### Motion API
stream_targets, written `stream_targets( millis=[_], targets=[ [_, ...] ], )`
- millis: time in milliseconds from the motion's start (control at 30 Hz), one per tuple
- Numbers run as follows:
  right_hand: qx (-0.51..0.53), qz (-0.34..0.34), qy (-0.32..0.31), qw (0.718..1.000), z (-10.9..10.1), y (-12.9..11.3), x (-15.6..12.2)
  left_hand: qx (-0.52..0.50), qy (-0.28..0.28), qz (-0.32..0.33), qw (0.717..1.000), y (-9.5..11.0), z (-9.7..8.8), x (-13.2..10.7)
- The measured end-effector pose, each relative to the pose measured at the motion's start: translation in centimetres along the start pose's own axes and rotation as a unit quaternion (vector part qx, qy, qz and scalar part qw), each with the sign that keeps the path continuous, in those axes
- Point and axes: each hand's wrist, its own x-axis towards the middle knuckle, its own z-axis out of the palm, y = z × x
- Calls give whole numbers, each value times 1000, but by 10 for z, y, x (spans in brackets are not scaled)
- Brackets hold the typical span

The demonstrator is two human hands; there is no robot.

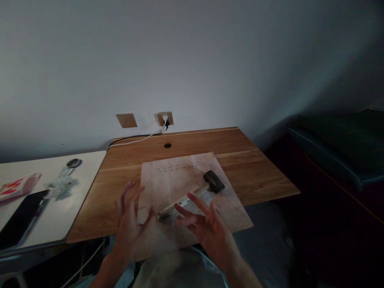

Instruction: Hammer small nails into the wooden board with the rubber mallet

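A hammer (pixel 214 181) with a dark, blocky head and a pale handle lies slantwise on a thin wooden board (pixel 237 214). Several nails (pixel 177 167) stand in a row along the board's far part. My left hand (pixel 129 224) hovers at the board's left side, fingers spread and holding nothing. Over the near right part of the board is my right hand (pixel 210 228), also open and empty, its fingertips close to the hammer's handle. Whether they touch the handle I cannot tell.
The board rests on a wooden tabletop (pixel 258 168) with a cable hole (pixel 167 146). On a white table (pixel 75 204) at left lie a black phone (pixel 22 218), a red and white packet (pixel 19 186) and a crumpled clear wrapper (pixel 61 186). Cables run to a wall socket (pixel 164 118).
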Motion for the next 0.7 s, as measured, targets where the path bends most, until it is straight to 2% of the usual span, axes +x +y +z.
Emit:
stream_targets(
  millis=[67,133,233,300,400,433,500,600,667,700],
  targets=[
    [-107,-35,25,993,-13,-3,2,15,-6,-8,1000,-9,2,3],
    [-222,-72,47,971,-26,-11,6,21,-19,-17,999,-18,5,6],
    [-392,-150,48,906,-45,-36,21,12,-28,-21,999,-31,12,15],
    [-526,-183,60,828,-57,-60,41,15,-46,-24,999,-40,19,27],
    [-700,-215,103,673,-72,-96,83,52,-103,-17,993,-52,35,51],
    [-742,-212,122,624,-77,-105,97,72,-123,-14,990,-56,42,60],
    [-809,-174,134,545,-82,-120,123,107,-154,-7,982,-63,54,75],
    [-879,-111,120,449,-82,-128,147,138,-184,11,973,-70,67,92],
    [-903,-92,112,405,-79,-128,155,147,-198,19,969,-72,72,98],
    [-910,-88,109,391,-78,-127,157,147,-202,21,968,-72,74,100]
  ],
)
